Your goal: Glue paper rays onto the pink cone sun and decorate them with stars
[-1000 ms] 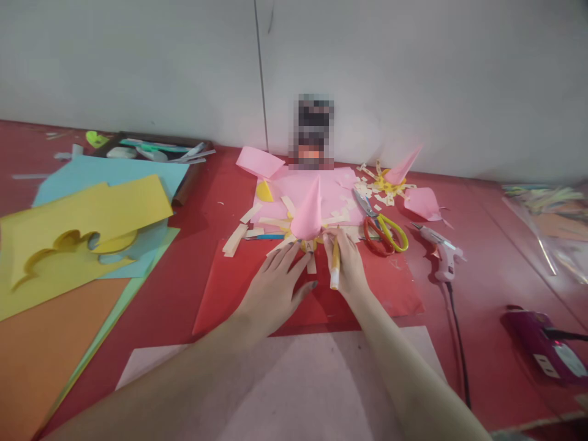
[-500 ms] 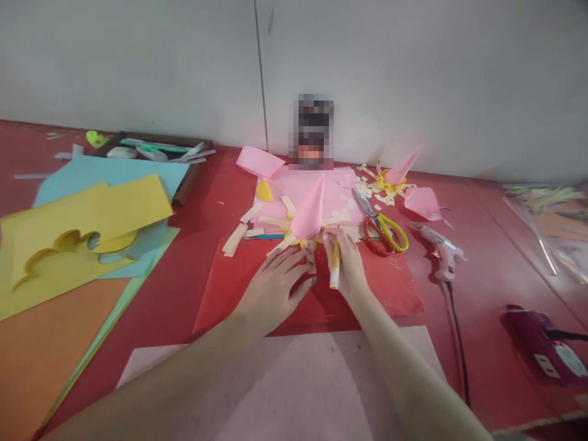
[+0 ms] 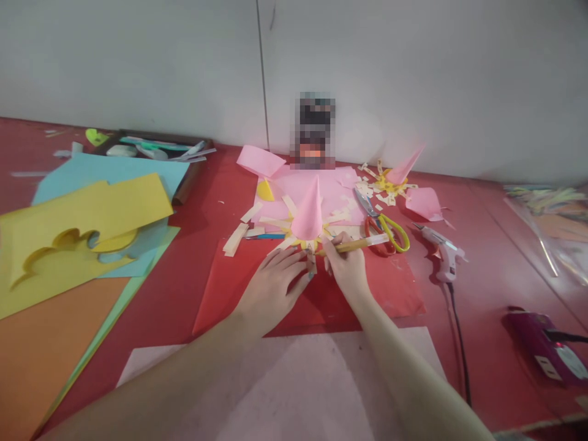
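Note:
A pink paper cone (image 3: 309, 211) stands upright on a yellow paper base with cream paper strips around it. My right hand (image 3: 348, 263) is closed round a yellow-brown pen (image 3: 356, 245), its tip low at the strip in front of the cone. That cream strip (image 3: 312, 260) carries small dark marks and points toward me. Flat beside it lies my left hand (image 3: 275, 278), fingers stretched out and fingertips near the strip. Both hands are over a red sheet (image 3: 229, 294). Just right of the pen are scissors (image 3: 383, 229) with red and yellow handles.
A second pink cone (image 3: 407, 166) leans at the back right. Farther right are a glue gun (image 3: 443, 251) with a cord and a purple power device (image 3: 544, 346). Coloured paper sheets (image 3: 68, 257) and a dark tray (image 3: 184, 187) of tools occupy the left. A wall (image 3: 138, 67) rises behind.
The pen has swung from pointing toward me to lying slanted to the right, with its tip brought to the front strip. The left hand has barely moved.

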Demonstrator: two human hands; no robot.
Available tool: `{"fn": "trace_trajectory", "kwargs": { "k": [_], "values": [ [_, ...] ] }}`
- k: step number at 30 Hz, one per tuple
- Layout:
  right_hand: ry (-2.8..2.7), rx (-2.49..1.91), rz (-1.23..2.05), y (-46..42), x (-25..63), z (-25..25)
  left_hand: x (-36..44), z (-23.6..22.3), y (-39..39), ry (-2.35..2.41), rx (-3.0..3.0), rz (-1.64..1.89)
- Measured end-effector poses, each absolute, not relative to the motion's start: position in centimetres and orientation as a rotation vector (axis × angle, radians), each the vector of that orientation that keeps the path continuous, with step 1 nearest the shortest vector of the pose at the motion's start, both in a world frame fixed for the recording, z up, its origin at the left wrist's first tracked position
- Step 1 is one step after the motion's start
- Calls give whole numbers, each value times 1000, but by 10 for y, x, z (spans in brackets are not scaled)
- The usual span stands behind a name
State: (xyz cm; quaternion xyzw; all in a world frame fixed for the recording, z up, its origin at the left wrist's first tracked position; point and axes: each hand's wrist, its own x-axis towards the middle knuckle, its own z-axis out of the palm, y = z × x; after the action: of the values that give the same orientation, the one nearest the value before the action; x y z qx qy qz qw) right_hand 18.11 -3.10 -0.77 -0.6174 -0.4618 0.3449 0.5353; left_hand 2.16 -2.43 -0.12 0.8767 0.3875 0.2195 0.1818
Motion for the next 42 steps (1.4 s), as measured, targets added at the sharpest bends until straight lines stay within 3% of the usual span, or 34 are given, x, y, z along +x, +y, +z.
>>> {"fn": "trace_trajectory", "kwargs": {
  "k": [26, 42],
  "values": [
    [-1346, -1662, 540, -34, 181, -4, 21, 4, -21, 1052, 2457, 619],
    [-1381, -1576, 649, -34, 182, -7, 20, 0, -20, 1074, 2423, 626]
  ]
}}
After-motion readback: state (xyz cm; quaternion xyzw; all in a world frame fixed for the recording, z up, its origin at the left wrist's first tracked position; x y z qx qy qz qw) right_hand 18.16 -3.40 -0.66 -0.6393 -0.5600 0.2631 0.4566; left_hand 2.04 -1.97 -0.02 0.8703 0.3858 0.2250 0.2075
